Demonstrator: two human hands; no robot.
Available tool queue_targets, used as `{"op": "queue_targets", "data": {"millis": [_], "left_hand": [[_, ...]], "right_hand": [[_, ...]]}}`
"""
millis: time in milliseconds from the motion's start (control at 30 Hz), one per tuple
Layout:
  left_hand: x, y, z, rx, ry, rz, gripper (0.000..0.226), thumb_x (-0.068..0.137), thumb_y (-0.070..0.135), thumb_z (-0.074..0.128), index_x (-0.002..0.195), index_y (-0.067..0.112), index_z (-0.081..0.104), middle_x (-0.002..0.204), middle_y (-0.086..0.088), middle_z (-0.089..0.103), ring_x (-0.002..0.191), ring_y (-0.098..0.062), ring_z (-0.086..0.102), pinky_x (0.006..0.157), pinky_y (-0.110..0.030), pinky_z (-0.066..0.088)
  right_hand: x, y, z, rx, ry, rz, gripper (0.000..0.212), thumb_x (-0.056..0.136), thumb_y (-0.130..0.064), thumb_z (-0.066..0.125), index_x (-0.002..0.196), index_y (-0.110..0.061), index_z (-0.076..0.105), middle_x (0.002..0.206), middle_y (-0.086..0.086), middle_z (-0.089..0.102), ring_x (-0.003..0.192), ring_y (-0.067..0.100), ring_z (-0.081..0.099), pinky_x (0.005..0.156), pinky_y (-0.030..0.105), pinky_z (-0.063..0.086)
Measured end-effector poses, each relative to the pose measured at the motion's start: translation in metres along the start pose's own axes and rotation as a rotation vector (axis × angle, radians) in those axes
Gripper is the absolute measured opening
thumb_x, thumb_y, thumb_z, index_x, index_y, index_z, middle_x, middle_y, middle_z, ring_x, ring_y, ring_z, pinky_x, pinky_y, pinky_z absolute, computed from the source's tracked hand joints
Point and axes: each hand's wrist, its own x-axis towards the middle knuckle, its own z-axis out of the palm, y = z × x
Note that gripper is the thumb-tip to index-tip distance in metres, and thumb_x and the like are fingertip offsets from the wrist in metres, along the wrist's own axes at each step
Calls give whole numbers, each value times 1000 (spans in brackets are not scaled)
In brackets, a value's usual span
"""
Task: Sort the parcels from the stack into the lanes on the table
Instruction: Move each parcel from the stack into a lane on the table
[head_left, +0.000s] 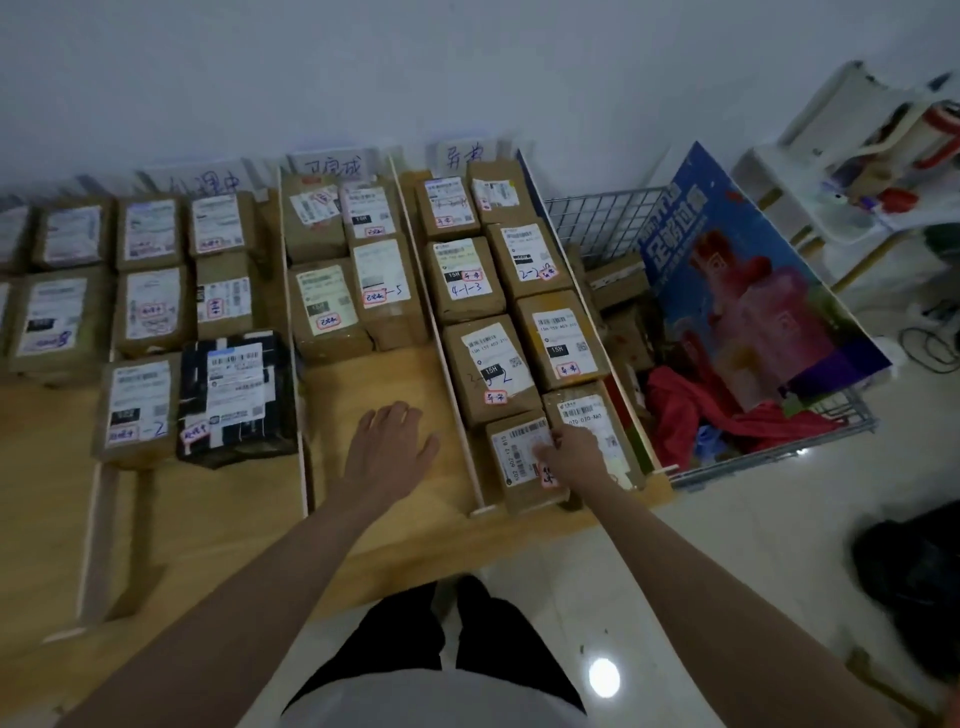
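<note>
Most parcels already filled the lanes. The right hand (563, 452) pinched a brown parcel (522, 460) at the right lane's near end; the left hand (389, 441) lay spread on the table (218, 519) beside it. A few boxes remained in the wire basket (602, 218).

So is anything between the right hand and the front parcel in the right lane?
No. The right hand already rests on the front parcel in the right lane; nothing visible lies between them. The left hand lies flat in the middle lane.
</note>
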Motion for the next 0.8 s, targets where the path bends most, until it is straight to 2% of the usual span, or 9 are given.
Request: {"op": "queue_targets", "data": {"millis": [67, 200, 300, 433, 567, 700, 800], "left_hand": [[-7, 5, 3, -2, 5, -37, 53, 98, 48, 36, 132, 13, 58, 133, -6, 57, 120, -24, 54, 109, -40, 35], [-20, 12, 8, 24, -12, -104, 53, 99, 48, 37, 136, 14, 55, 139, -5, 53, 125, -23, 51, 110, -39, 32], [-29, 17, 11, 33, -21, -127, 52, 100, 48, 38, 138, 16, 52, 142, -4, 50, 129, -22, 48, 113, -38, 29], [-38, 23, 12, 44, -33, -161, 52, 99, 48, 40, 139, 17, 50, 143, -3, 49, 131, -22, 46, 114, -38, 27], [-44, 23, 11, 58, -40, -180, 52, 98, 49, 42, 137, 16, 52, 141, -4, 51, 130, -22, 47, 115, -40, 29], [-45, 21, 4, 72, -45, -198, 52, 99, 49, 39, 140, 17, 49, 143, -3, 49, 132, -22, 44, 115, -40, 28], [-44, 13, -8, 83, -29, -223, 54, 101, 48, 37, 143, 17, 45, 146, -3, 45, 135, -22, 41, 116, -39, 27]], "right_hand": [[7, 6, 3, -10, -3, -16, 11, 95, -22, 63, 97, -12, 65, 106, 7, 69, 90, 18, 68, 59, 15, 45], [16, 10, 5, -35, 4, -45, 11, 92, -23, 67, 96, -13, 66, 99, 1, 70, 85, 14, 66, 68, 24, 52], [18, 9, 7, -73, 10, -73, 12, 91, -22, 68, 98, -12, 65, 95, -1, 67, 82, 14, 64, 61, 21, 47], [22, 12, 14, -85, 43, -87, 18, 89, -25, 71, 98, -12, 62, 97, 3, 66, 84, 18, 67, 73, 32, 57], [20, 13, 14, -179, 77, -140, 29, 90, -25, 69, 112, -11, 57, 112, 6, 61, 98, 21, 64, 84, 36, 55], [17, 9, 9, -267, 132, -195, 53, 89, -23, 70, 133, -9, 45, 136, 10, 48, 120, 25, 54, 95, 40, 52], [16, -7, 1, -321, 170, -293, 45, 92, -24, 65, 131, -10, 47, 139, 9, 45, 123, 26, 51, 93, 40, 52]]}}
